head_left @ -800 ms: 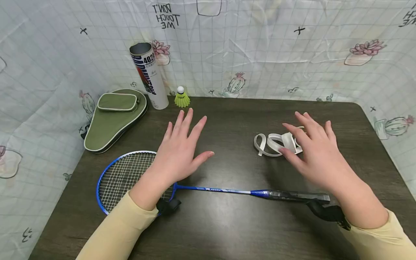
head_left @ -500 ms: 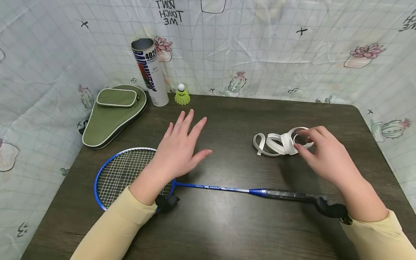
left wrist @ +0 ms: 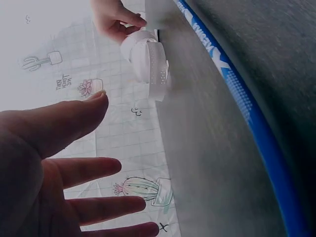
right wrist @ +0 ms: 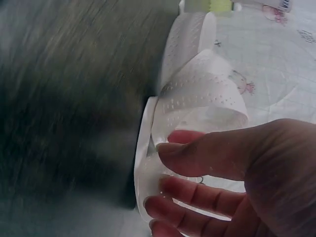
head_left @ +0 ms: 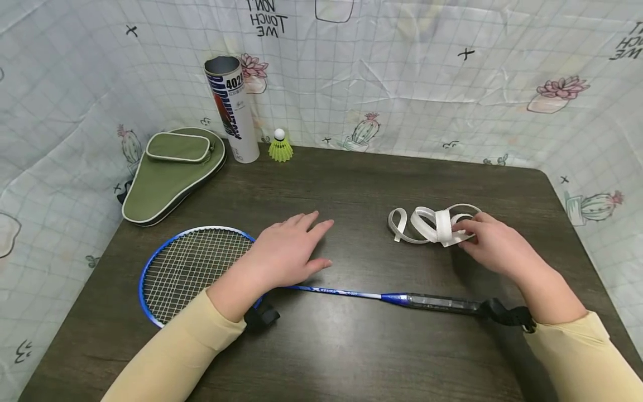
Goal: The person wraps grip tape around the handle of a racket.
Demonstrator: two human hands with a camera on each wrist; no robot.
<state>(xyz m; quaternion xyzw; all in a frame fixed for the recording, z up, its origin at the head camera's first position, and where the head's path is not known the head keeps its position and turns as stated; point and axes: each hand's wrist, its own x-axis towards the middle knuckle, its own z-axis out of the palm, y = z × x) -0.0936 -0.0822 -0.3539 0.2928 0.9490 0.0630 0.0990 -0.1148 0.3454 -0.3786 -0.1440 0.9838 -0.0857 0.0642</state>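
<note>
A coil of white perforated grip tape (head_left: 443,228) lies in loops on the right of the table. My right hand (head_left: 502,248) pinches the right end of the coil between thumb and fingers; the tape's holes (right wrist: 202,94) show in the right wrist view. A blue badminton racket (head_left: 407,300) lies across the table, its strung head on the left and dark handle on the right. Over the joint of head and shaft hovers my left hand (head_left: 283,254), fingers spread and holding nothing. It hides part of the frame. Below its fingers the blue shaft (left wrist: 254,118) runs through the left wrist view.
At the back left stand a tall shuttlecock tube (head_left: 233,111) and a yellow shuttlecock (head_left: 280,148), cork up. Beside them lies a green racket case (head_left: 168,184). A patterned cloth (head_left: 402,78) hangs behind and along both sides of the dark table (head_left: 351,352).
My right hand has come down onto the tape and gripped its right end, and the loops have shifted slightly. My left hand has lowered, its fingers drawing back toward me.
</note>
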